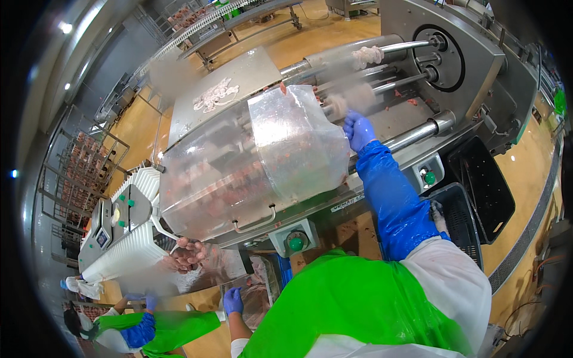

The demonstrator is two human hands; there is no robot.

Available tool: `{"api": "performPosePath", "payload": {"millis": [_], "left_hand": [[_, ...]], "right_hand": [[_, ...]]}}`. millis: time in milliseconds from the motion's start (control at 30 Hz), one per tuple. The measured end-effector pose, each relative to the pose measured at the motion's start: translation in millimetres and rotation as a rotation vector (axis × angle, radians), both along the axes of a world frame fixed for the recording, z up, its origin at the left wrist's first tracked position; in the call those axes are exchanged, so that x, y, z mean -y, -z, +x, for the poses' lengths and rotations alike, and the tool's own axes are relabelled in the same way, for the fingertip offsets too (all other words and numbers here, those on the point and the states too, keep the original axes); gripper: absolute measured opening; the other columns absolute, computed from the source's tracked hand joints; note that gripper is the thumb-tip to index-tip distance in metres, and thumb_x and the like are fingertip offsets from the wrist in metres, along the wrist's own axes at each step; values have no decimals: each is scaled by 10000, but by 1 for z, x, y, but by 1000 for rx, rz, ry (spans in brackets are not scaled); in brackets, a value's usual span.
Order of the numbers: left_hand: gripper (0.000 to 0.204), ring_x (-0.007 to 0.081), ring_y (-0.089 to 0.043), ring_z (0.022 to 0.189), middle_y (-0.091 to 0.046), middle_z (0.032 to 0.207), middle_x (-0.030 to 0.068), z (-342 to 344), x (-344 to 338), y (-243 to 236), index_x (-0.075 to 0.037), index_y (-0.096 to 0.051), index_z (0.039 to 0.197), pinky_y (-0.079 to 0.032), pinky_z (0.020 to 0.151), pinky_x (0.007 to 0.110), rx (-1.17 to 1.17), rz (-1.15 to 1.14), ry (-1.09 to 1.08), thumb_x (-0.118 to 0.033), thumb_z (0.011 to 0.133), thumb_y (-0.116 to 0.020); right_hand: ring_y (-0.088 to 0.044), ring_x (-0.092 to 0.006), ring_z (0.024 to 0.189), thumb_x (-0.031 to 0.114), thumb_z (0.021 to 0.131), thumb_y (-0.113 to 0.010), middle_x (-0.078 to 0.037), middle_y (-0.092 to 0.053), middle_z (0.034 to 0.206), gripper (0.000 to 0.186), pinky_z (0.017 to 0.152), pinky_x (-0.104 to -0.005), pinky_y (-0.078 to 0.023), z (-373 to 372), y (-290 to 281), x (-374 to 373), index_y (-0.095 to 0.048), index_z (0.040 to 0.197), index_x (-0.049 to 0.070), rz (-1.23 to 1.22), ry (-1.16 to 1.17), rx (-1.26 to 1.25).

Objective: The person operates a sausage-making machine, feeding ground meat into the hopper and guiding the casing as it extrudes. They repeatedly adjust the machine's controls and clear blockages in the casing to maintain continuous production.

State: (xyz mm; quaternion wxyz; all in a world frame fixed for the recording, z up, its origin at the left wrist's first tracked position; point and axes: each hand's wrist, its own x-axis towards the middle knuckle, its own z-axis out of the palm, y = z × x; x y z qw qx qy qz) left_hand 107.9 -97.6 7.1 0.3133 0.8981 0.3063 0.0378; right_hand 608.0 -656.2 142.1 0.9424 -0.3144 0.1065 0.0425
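Two o'clock is where it's all happening

So the right hand [359,131] is up at 2 o'clock, purple-gloved, fingers curled almost into a fist, just beside a pale bunch [358,95] on a steel rod [406,82]. The bunch is smeared with blur, so I honestly can't tell if the fingers have hold of it. Looks like the rod is meant to carry the stuff lengthwise; another pale clump [367,55] sits on the rod behind, around 1 o'clock.

My guess on the reach: the clear cover [298,143] shields the middle of the machine [474,74], so the arm goes in past its right edge. The blue sleeve [388,191] is probably there against the wet.

Left hand [233,300] hangs at 7 o'clock near a pinkish, wet-looking load [256,301]. Fingers loosely bent, nothing visible in them, but I can't see the palm.

Green button [296,243] at 6 o'clock faces the person, presumably for easy hitting. Black crate [489,191] at 3 o'clock sits close by the machine, likely for convenience.
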Motion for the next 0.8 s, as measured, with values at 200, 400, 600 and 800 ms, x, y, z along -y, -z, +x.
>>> {"api": "performPosePath", "payload": {"millis": [200, 400, 600, 800], "left_hand": [[251, 339, -678, 895, -703, 977, 218, 9, -14, 1, 4, -729, 980, -508, 830, 397, -53, 117, 87, -211, 909, -622], [298, 312, -661, 923, -696, 1027, 195, 72, -40, 7, 2, -697, 1022, -501, 856, 391, 101, -77, 66, -262, 905, -626], [404, 309, -637, 986, -665, 1097, 195, 176, -29, -54, 8, -636, 1103, -488, 892, 387, 182, -197, 90, -333, 887, -636], [528, 307, -614, 1049, -634, 1166, 196, 242, 7, -44, 14, -575, 1185, -475, 929, 384, 43, -347, 242, -403, 869, -646]], "right_hand": [[-269, -74, 436, 211, 986, -478, 65, -318, 592, 223, 382, -259, -236, -3, -1, -8, -671, 1067, 135, -130, -30, 4], [-402, -142, 388, 381, 996, -543, 15, -447, 488, 485, 372, -310, -304, -21, -4, 1, -432, 555, 215, -782, 210, 205], [-300, -77, 440, 264, 986, -530, 73, -361, 595, 160, 411, -241, -247, -37, -6, 26, -621, 1046, 146, -160, 200, 33], [-318, -40, 498, 114, 963, -467, 82, -377, 667, 381, 429, -207, -259, -123, 22, 85, -593, 1321, 92, -564, 418, 113]]}}
